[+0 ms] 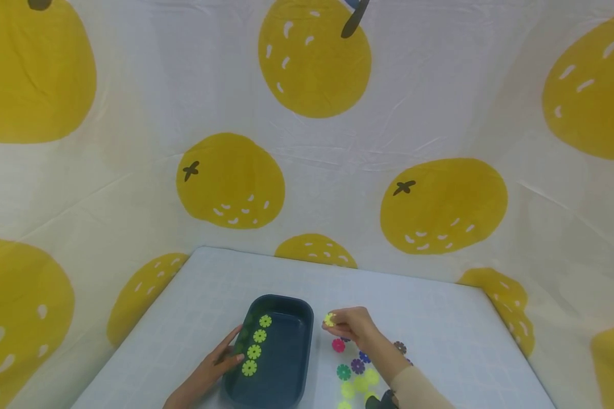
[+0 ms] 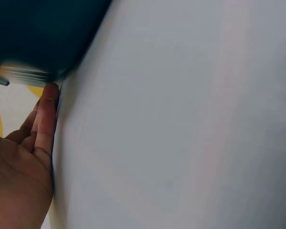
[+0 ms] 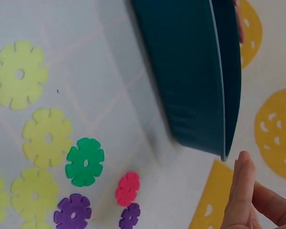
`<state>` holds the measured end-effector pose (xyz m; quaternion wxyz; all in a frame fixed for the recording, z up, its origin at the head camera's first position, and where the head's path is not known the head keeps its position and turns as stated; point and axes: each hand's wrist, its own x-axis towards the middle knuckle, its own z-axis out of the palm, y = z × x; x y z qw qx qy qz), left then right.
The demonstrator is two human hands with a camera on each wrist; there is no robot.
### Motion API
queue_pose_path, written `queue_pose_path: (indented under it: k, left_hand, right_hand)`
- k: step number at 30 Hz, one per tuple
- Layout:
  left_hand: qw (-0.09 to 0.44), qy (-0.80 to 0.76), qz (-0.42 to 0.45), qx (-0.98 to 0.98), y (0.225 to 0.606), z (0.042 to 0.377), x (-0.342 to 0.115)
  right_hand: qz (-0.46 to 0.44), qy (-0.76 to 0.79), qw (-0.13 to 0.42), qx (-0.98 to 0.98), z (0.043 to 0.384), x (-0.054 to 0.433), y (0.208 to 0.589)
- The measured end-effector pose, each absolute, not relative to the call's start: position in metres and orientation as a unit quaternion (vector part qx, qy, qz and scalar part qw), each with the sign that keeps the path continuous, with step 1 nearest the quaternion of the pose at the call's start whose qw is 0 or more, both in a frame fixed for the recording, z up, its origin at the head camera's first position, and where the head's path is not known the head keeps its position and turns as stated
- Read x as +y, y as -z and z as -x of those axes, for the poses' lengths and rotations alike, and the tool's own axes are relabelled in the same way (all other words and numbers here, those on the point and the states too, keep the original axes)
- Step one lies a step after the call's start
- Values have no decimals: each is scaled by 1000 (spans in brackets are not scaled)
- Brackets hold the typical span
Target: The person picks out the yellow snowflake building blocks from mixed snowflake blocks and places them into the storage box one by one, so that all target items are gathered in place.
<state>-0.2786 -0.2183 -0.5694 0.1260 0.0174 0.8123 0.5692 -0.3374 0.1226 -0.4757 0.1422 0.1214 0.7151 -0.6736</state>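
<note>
My left hand [image 1: 211, 368] grips the left side of a dark teal plastic tray [image 1: 307, 346], thumb over the rim and fingers along the outside wall. Inside the tray, several yellow-green notched discs [image 1: 259, 336] lie in a row along its left side. Just right of the tray and above the table, my right hand [image 1: 352, 325] pinches another yellow-green notched disc [image 1: 330, 320] between thumb and fingers. That disc is hidden in the right wrist view, where the hand [image 3: 245, 200] shows beside the tray's end. The left wrist view shows the hand [image 2: 26, 157] under the tray's blurred edge.
Loose notched discs lie on the table right of the tray: a green disc [image 3: 85, 162], a pink disc [image 3: 128, 189], purple discs [image 3: 73, 212] and several yellow-green ones [image 3: 47, 137]. A black object [image 1: 381, 401] sits by the right forearm. A fruit-patterned curtain [image 1: 332, 147] surrounds the table.
</note>
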Motion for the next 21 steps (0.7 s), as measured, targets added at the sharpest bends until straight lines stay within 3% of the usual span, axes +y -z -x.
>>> queue_pose_path:
  k: [21]
  left_hand:
    - [128, -579, -29, 804, 570, 278, -219]
  right_hand:
    - [-110, 667, 163, 718, 340, 94, 469]
